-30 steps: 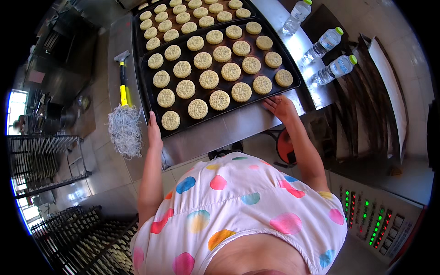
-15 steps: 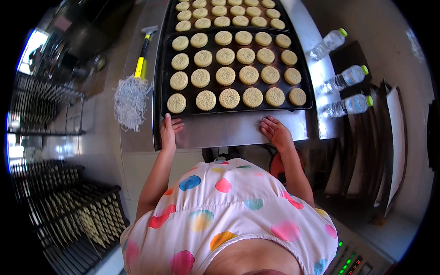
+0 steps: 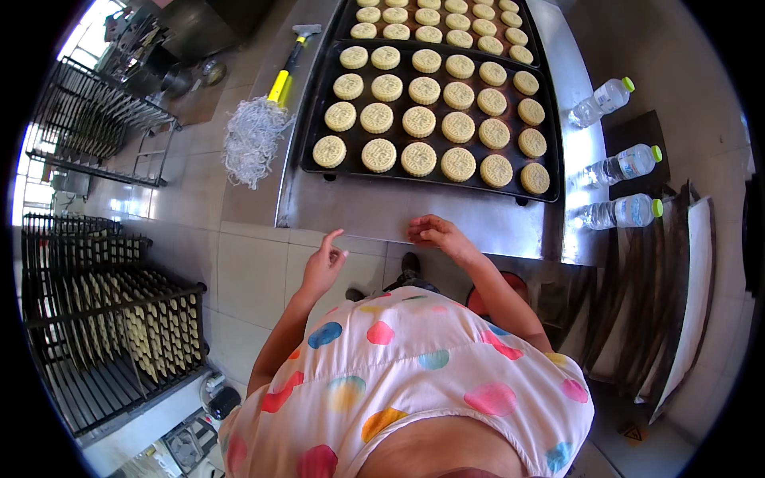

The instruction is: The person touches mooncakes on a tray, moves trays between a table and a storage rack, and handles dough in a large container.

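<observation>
A black baking tray (image 3: 470,179) of round, pale, patterned pastries (image 3: 418,122) lies on the metal table, slightly angled. My left hand (image 3: 323,263) hangs just off the table's front edge, its index finger stretched and thumb apart, holding nothing. Over that same edge, below the tray, my right hand (image 3: 441,237) points leftward with its fingers loosely bent and nothing visible in them. Both hands are apart from the tray. Behind it lies a second black tray (image 3: 382,38), also bearing pastries and cut off by the upper rim of the picture.
A stringy white mop-like brush (image 3: 255,139) with a yellow and black handle lies left of the tray. Several clear bottles (image 3: 625,213) with green caps lie along the right. Racks (image 3: 119,319) of loaded trays stand at left; boards (image 3: 677,279) lean at right.
Both hands have drawn away from the tray's near side. The left moved back off the table; the right shifted left toward it. The view has swung, so the tray appears tilted.
</observation>
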The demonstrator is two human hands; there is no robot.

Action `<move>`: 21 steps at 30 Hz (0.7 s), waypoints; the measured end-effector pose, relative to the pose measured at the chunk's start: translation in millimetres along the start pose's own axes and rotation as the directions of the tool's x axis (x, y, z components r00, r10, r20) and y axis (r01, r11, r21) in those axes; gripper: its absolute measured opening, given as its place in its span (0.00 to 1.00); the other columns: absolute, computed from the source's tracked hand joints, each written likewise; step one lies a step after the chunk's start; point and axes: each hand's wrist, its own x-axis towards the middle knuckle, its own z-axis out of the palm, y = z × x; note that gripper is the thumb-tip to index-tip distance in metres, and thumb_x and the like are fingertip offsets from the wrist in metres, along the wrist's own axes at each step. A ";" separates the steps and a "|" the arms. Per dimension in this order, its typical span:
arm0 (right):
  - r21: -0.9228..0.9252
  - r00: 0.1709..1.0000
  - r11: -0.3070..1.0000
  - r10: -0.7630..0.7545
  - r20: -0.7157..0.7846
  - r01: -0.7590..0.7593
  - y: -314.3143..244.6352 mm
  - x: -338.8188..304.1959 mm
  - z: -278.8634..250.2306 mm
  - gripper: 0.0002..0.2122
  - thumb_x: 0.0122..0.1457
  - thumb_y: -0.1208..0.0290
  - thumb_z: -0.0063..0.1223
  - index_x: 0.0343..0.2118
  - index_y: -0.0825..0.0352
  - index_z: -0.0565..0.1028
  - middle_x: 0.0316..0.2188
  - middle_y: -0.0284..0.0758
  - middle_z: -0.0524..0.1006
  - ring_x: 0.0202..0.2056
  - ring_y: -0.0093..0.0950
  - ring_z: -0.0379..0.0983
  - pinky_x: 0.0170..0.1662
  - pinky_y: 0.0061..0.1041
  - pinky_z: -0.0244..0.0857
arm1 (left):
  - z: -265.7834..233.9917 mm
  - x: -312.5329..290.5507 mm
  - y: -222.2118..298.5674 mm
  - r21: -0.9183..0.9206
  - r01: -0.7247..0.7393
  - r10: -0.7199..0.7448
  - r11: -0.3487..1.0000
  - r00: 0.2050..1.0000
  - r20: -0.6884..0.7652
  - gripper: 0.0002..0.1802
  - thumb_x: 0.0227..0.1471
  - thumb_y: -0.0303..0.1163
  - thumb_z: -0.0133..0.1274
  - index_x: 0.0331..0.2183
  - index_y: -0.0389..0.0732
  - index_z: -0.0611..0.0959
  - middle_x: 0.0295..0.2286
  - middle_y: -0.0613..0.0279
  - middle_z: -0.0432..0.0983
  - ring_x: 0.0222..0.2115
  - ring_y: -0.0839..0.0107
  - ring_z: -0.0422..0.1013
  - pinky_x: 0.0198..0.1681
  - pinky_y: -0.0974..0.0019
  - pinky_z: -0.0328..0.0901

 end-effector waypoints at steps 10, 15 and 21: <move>-0.176 0.999 0.983 0.047 -0.025 -0.051 48.1 11.8 92.4 0.15 0.54 0.76 0.39 0.45 0.72 0.67 0.40 0.39 0.73 0.41 0.29 0.72 0.46 0.26 0.65 | -24.0 -183.9 -192.7 -0.039 0.471 -0.467 0.881 0.881 0.075 0.19 0.50 0.39 0.51 0.38 0.33 0.75 0.24 0.55 0.76 0.21 0.69 0.73 0.24 0.68 0.67; -0.233 0.979 0.951 0.206 -0.003 -0.201 108.4 23.6 184.2 0.15 0.54 0.75 0.40 0.45 0.72 0.67 0.39 0.40 0.74 0.41 0.30 0.73 0.45 0.27 0.67 | -49.1 -358.1 -301.5 -0.525 0.635 -0.760 0.567 0.649 -0.036 0.17 0.50 0.34 0.50 0.37 0.29 0.73 0.20 0.53 0.72 0.17 0.68 0.70 0.15 0.69 0.64; -0.518 0.926 0.827 0.342 0.158 -0.217 197.3 68.5 280.2 0.15 0.54 0.72 0.42 0.44 0.72 0.68 0.37 0.40 0.75 0.36 0.29 0.75 0.37 0.24 0.69 | -43.5 -515.0 -345.1 -0.763 0.572 -0.931 0.302 0.348 -0.108 0.18 0.51 0.36 0.50 0.37 0.30 0.71 0.21 0.53 0.72 0.16 0.67 0.70 0.15 0.68 0.65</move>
